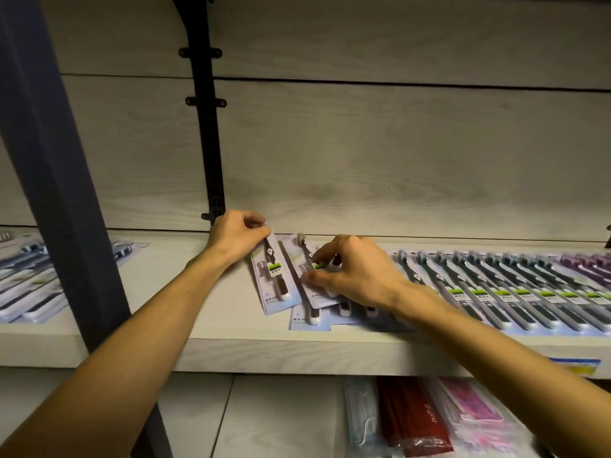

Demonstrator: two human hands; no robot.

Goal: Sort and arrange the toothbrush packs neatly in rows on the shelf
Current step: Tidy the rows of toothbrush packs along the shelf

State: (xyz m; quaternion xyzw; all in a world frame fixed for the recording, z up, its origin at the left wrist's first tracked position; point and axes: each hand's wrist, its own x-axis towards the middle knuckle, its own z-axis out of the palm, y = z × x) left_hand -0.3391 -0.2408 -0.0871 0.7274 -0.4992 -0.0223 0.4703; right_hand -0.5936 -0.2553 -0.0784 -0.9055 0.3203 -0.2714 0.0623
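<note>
On the pale wooden shelf (205,325), my left hand (238,236) pinches the top end of a tilted toothbrush pack (276,285) with a dark brush and a green label. Just to its right, my right hand (353,272) grips a second pack (317,292) of the same kind, thumb and fingers on its face. Under that pack lie a few more loose packs (309,320), partly hidden by my right hand. A tidy overlapping row of packs (496,289) runs to the right, ending in purple ones (585,262).
A dark upright post (62,180) stands at the left front, and a black bracket rail (208,127) runs up the back wall. More packs (29,285) lie left of the post. Below the shelf sit bagged red and pink items (429,421).
</note>
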